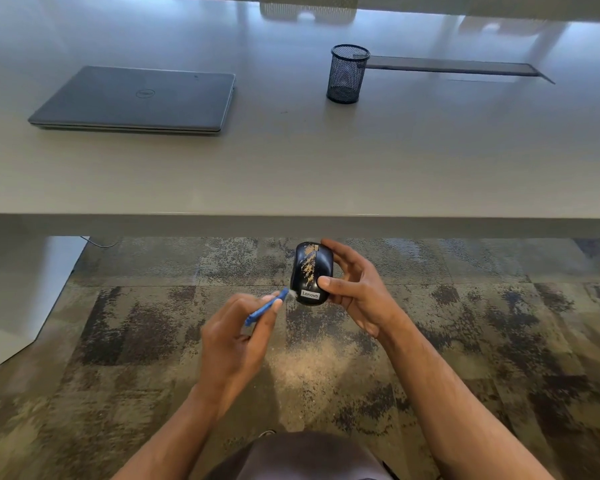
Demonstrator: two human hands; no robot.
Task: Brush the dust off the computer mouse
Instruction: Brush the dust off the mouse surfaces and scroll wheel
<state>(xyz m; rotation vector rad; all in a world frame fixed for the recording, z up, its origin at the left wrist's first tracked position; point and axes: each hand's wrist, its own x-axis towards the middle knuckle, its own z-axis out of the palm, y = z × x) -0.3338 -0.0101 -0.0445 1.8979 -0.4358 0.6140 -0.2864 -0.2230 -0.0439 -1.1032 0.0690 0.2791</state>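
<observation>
The right hand [355, 292] grips a dusty black mouse [311, 271] between thumb and fingers, held in the air below the desk's [291, 168] near edge, above the carpet [153, 323]. The left hand [236, 341] pinches a small blue brush [265, 308], its pale bristles touching the mouse's near end by the label. On the desk, a closed laptop [136, 98] lies toward the far left, a mesh pen cup [347, 73] near the far edge.
</observation>
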